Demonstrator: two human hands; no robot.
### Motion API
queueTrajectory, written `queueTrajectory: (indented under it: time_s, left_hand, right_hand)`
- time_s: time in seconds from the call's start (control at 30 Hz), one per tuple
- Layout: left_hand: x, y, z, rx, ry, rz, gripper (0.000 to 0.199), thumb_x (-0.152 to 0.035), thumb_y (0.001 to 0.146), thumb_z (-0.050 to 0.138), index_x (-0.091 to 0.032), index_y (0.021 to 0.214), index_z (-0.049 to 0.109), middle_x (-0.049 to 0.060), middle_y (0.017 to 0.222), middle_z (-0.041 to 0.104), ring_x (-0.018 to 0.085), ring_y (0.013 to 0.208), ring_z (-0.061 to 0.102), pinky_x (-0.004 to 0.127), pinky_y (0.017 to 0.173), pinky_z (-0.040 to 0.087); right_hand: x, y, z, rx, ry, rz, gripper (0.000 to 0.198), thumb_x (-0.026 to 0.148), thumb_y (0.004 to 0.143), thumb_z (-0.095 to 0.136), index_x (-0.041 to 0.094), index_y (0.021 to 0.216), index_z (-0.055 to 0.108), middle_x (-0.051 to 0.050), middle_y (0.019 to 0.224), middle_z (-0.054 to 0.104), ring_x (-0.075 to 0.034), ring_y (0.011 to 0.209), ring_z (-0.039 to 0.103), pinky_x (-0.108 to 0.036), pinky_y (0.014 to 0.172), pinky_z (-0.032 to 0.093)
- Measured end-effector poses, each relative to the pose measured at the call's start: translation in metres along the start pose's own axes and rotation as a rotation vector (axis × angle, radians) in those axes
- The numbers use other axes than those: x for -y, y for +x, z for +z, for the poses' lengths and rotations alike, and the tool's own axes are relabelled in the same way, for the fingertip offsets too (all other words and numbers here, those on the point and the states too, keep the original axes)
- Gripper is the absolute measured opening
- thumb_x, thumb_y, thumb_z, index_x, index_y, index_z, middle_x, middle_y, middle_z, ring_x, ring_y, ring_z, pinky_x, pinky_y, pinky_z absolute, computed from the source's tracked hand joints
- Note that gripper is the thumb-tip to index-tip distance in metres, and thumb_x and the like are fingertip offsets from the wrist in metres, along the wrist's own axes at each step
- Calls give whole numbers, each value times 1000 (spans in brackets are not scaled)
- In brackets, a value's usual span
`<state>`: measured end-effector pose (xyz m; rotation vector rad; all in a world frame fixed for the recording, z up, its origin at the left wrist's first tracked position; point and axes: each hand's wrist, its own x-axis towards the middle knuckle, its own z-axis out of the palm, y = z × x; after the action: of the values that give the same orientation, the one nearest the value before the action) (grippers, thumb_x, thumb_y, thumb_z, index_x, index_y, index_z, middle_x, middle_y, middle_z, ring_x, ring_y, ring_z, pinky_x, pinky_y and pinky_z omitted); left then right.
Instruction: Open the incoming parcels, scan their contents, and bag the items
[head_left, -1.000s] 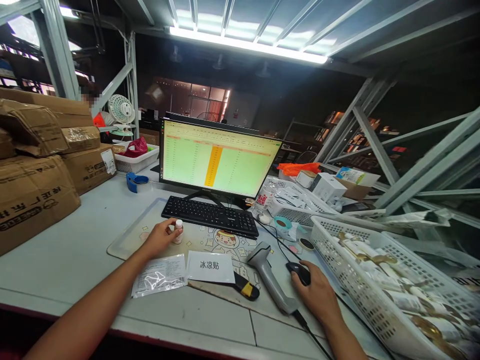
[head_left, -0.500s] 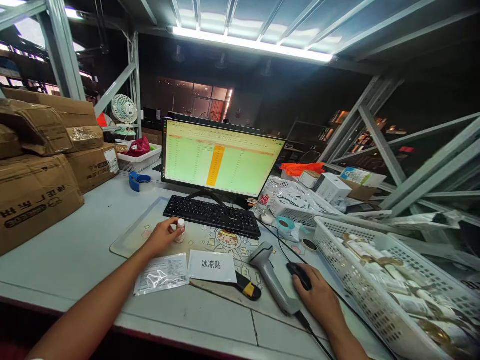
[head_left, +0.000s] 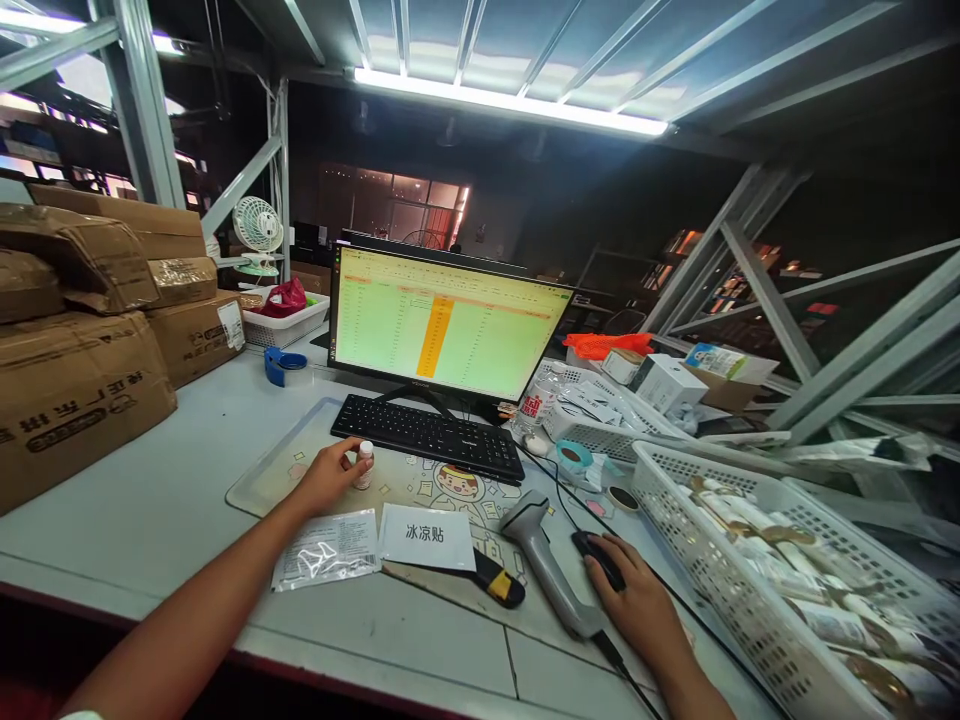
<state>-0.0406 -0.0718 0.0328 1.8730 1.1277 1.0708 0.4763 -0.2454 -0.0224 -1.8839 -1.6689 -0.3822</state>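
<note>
My left hand (head_left: 330,479) is closed around a small white-capped bottle (head_left: 364,466), which stands upright on the desk mat (head_left: 262,478) in front of the keyboard (head_left: 427,437). Under my left wrist lies a silvery foil packet (head_left: 330,548). Beside it is a white card (head_left: 426,537) with black characters, partly covering a black and yellow tool (head_left: 499,580) that looks like a utility knife. My right hand (head_left: 637,603) rests over a black computer mouse (head_left: 598,560), fingers curved around it. A grey barcode scanner (head_left: 551,570) lies just left of the mouse.
A lit monitor (head_left: 450,325) showing a spreadsheet stands behind the keyboard. Cardboard boxes (head_left: 82,380) are stacked at left, near a blue tape dispenser (head_left: 284,367). White baskets (head_left: 697,555) line the right side, the nearest holding several white bottles. Tape rolls (head_left: 574,457) sit beside it.
The camera view has shifted slightly, so the scene sits a little lower and to the right. Both hands keep their places on the bottle and the mouse.
</note>
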Motion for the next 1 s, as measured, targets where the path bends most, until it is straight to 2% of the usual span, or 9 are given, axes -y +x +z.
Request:
queueTrajectory:
  time_s: [0.17,0.27,0.37,0.53,0.63,0.73,0.8,0.9,1.0]
  left_hand:
    - [7,-2,0,70,138,-34,44,-46,85,66,-18,119,66,5,93,71,19,72,61,27,67,41]
    - [8,-6,-2,149,280,-20,38,-38,84,67,-17,116,69,8,93,72,24,83,64,31,74,43]
    - [-6,-13,3,166,358,129,40,-38,92,61,-22,127,67,12,115,70,29,108,63,36,89,46]
    - [-52,-26,26,298,481,468,38,-43,101,51,-32,135,64,9,128,64,27,113,63,36,92,51]
    - [-68,-33,39,349,481,565,38,-42,102,49,-33,136,64,8,126,65,25,108,66,35,90,54]
    - [-64,-40,38,312,486,547,45,-48,102,48,-35,144,58,8,133,63,25,113,67,37,96,56]
    - [-48,-47,27,255,519,492,58,-55,99,51,-33,153,48,9,146,58,28,126,62,43,105,54]
    - [-3,-69,-1,248,639,374,80,-65,89,60,-27,157,44,12,155,51,36,139,54,54,112,49]
    - [52,-105,-27,299,761,290,81,-67,82,65,-31,153,51,10,158,48,41,143,48,61,112,47]
  right_hand:
    - [-2,6,-3,11,23,14,53,59,93,47,20,119,71,-14,130,66,-32,115,68,-51,105,54]
    - [25,26,-22,-46,57,26,58,61,91,49,18,124,69,-17,132,65,-36,121,64,-56,109,49]
    - [99,40,-53,-44,163,-41,55,55,95,51,16,130,65,-18,133,66,-33,126,61,-53,111,46]
    - [244,52,-62,373,318,-299,69,52,91,69,18,148,50,-16,142,62,-30,126,61,-43,103,50]
    - [278,46,-43,515,241,-269,51,55,91,69,17,125,66,-11,104,75,-26,95,70,-33,81,51]
    - [267,37,-32,527,310,-212,37,55,89,72,18,91,71,-2,75,69,-16,71,61,-25,66,41]
    - [239,40,-35,430,506,-59,41,55,82,79,17,72,66,3,61,60,-12,61,53,-22,60,36]
    - [180,55,-58,55,887,424,51,61,69,86,18,65,60,4,53,55,-10,51,47,-21,50,33]
    - [119,68,-91,-237,988,698,55,75,83,64,20,78,57,3,53,54,-11,44,45,-21,42,31]
